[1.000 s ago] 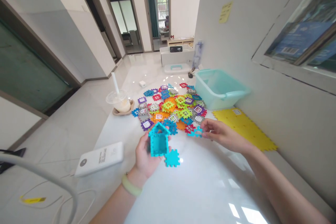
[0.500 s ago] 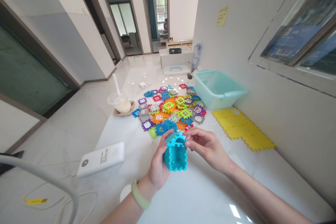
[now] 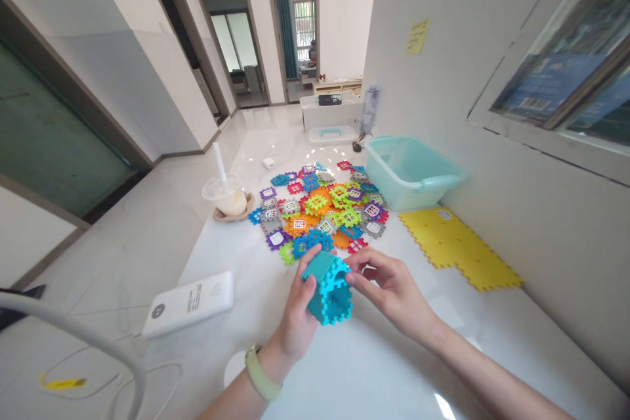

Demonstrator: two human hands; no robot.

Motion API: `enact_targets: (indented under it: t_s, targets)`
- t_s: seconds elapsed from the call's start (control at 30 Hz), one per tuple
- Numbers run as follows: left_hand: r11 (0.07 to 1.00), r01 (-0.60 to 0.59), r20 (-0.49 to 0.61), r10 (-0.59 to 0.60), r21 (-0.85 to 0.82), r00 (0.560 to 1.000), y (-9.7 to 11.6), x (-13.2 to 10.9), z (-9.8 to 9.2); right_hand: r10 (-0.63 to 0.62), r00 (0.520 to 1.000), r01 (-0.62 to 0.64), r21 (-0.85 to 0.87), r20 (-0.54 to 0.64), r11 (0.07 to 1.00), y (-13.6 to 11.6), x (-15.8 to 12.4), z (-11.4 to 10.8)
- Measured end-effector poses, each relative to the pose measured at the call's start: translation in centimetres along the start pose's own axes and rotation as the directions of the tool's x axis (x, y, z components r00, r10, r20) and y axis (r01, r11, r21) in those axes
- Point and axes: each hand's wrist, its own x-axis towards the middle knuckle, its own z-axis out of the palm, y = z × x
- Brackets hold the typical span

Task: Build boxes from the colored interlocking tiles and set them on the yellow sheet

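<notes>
A turquoise toy house point(image 3: 329, 290) of interlocking toothed plastic panels is held up over the near part of the white table point(image 3: 344, 374). My left hand point(image 3: 298, 307) is closed round its left side, with the thumb on the side wall. The front of the house is open, and a sloped roof with a triangular gable sits above it. With thumb and forefinger, my right hand point(image 3: 388, 285) pinches the right edge of the gable. Just beyond the house lies a heap of colourful toothed panels point(image 3: 315, 203), many with window shapes.
At the back right stands a mint plastic basin point(image 3: 418, 184), beside flat joined yellow panels point(image 3: 453, 243). On the left are a lidded drink cup point(image 3: 225, 191) with a straw and a white power bank point(image 3: 189, 302). A pale cable point(image 3: 98, 315) curves at lower left.
The toy house has turned, so more of its left roof slope and side wall shows. It has also dropped slightly in view. Both hands keep contact with it.
</notes>
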Motion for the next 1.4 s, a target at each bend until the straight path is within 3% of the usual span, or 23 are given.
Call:
enact_targets:
  t_s: [0.23,0.4,0.67,0.8,0.97,1.13,1.27,1.4]
  targets:
    - [0.958,-0.170,0.107,0.149,0.229,0.983,0.3,-0.4,-0.6,-0.009,1.000,0.009,0.035,0.005,0.999,-0.2,-0.2,0.4]
    - [0.891,-0.229,0.042,0.232,0.391,0.972,0.8,-0.4,-0.3,-0.029,0.999,0.029,0.057,0.012,0.998,-0.5,-0.4,0.7]
    - [0.882,-0.242,0.003,0.264,0.405,0.965,1.3,-0.8,0.6,0.095,0.989,-0.122,0.260,0.114,0.958,-0.7,-0.3,0.4]
    - [0.894,-0.236,0.038,0.240,0.380,0.970,1.4,-0.8,0.4,0.120,0.979,-0.162,0.271,0.163,0.949,-0.8,-0.3,0.3]
    - [0.964,-0.107,0.075,0.091,0.244,0.993,0.9,-0.7,0.1,0.040,0.982,-0.058,0.092,0.184,0.994,-0.4,-0.3,0.0]
    - [0.989,0.000,0.129,-0.019,0.148,0.991,0.3,-0.4,-0.2,0.084,0.939,-0.156,0.196,0.334,0.968,0.2,-0.1,-0.1]
    - [0.986,0.071,0.121,-0.089,0.149,0.989,0.7,0.0,-0.4,0.077,0.965,-0.104,0.097,0.249,0.990,-0.2,0.1,-0.3]
    - [0.965,0.082,0.033,-0.093,0.247,0.995,1.1,0.4,-0.4,0.095,0.967,-0.091,-0.025,0.237,0.995,-0.2,0.3,-0.3]
